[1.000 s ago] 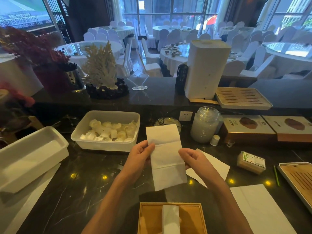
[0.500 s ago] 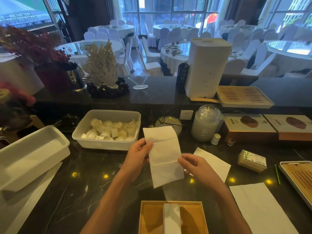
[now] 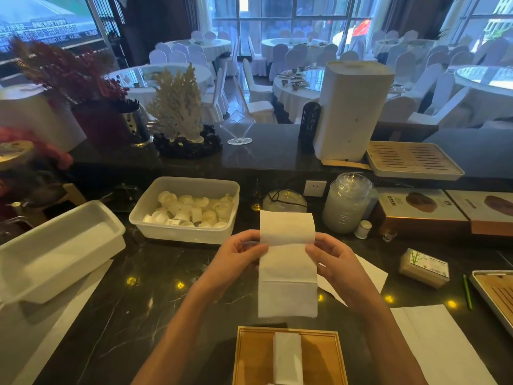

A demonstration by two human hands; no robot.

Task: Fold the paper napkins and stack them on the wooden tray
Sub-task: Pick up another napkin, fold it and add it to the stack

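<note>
Centrally, we see both hands raised above the dark counter, holding one paper napkin between them. The left hand pinches the napkin's left edge and the right hand pinches its right edge, each thumb pressed on the near face. Both pinches sit level, at the upper crease. Above the grip a short panel stands upright. Below the grip the longer part hangs straight and is crossed by a second crease.

Directly below the grip, nearest to us, lies the wooden tray. One folded napkin rests lengthwise on it. Beyond the grip and to its left stands a translucent tub partly filled with small white pieces; we cannot tell what they are. Farther left of the grip sits a white tub. Beyond the grip to its right stands a lidded glass jar, whose contents we cannot make out. A flat sheet lies on the counter partly under the right hand, and a second sheet lies lower and farther right.

Compared with half a second ago, the right hand has risen to the left hand's level. The napkin, then slanted, now hangs square.
</note>
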